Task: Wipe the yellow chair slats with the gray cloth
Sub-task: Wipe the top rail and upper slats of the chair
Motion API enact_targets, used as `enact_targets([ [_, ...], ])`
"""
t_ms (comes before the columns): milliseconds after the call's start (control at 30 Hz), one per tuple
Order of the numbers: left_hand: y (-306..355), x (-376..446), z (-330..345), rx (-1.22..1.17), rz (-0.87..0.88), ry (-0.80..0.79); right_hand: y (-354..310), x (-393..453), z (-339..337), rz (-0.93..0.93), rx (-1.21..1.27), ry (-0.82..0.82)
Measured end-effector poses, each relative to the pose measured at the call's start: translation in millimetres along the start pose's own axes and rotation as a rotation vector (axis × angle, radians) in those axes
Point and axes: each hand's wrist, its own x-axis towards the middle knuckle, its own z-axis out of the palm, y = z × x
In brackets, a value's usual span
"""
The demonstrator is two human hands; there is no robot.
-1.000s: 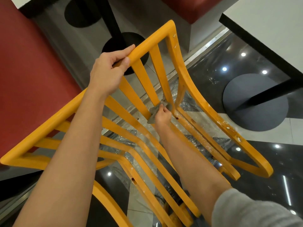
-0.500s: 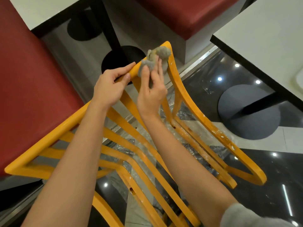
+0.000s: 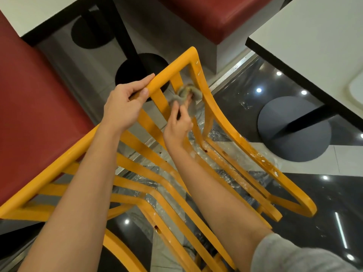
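The yellow chair is tipped toward me, its back slats running from the top rail down to the seat. My left hand grips the top rail, thumb underneath and fingers over it. My right hand holds the crumpled gray cloth and presses it against the upper part of the rightmost slat, just below the top rail and beside the right upright. The cloth wraps round the slat, hiding that stretch of it. White smears and small dark spots show on the right upright and lower slats.
Red upholstered benches stand at the left and at the top. A white table with a black leg and round dark base is at the right. Another black table base sits behind the chair. The floor is glossy black and white tile.
My right hand with the cloth went from low on the slats up to the top rail, then came down a little onto the upper slat. My left hand kept its grip.
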Motion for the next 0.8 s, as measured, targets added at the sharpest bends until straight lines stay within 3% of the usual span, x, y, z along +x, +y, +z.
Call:
enact_targets([
  [67, 1, 0, 1, 0.018, -0.003, 0.003, 13, 4, -6, 0.11, -0.037, 0.081],
  [133, 1, -1, 1, 0.037, -0.004, 0.016, -2, 4, -2, 0.152, -0.054, 0.049],
  [233, 1, -3, 2, 0.068, 0.003, 0.031, -22, 0, 10, -0.032, 0.03, -0.04],
  [300, 2, -5, 4, 0.111, 0.014, 0.043, -10, -1, 6, -0.08, 0.013, -0.011],
  [433, 7, -11, 8, 0.235, 0.062, 0.113, 43, 6, -14, 0.283, -0.071, 0.191],
  [600, 7, -10, 8, 0.244, 0.067, 0.127, 70, 38, -39, 0.693, -0.051, 0.254],
  [800, 13, -12, 7, 0.227, 0.057, 0.125, 60, 32, -33, 0.548, -0.04, 0.107],
])
